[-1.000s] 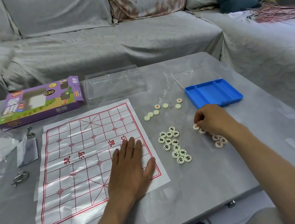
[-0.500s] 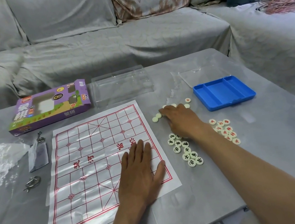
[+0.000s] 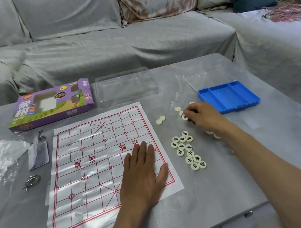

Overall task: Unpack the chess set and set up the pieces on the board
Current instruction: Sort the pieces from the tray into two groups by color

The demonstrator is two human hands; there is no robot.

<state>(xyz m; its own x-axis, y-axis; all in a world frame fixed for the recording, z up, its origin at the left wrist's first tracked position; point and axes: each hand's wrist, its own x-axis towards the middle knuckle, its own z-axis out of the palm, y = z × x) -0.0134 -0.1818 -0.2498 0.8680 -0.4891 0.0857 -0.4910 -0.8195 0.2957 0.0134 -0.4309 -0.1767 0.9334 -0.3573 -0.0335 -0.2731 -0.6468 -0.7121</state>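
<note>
the right hand [image 3: 203, 117] has slid back from the far loose discs toward the blue tray [image 3: 228, 96], fingers curled, pinching a piece [image 3: 184, 116]: still sorting, none placed yet. the left hand [image 3: 142, 172] stays flat on the paper board [image 3: 86, 164]. black-lettered pieces [image 3: 187, 150] cluster beside it; the purple box [image 3: 50, 104] and clear lid [image 3: 126, 86] sit clear behind.

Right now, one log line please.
left hand: flat on board | right hand: pinching piece | board: no pieces yet
</note>
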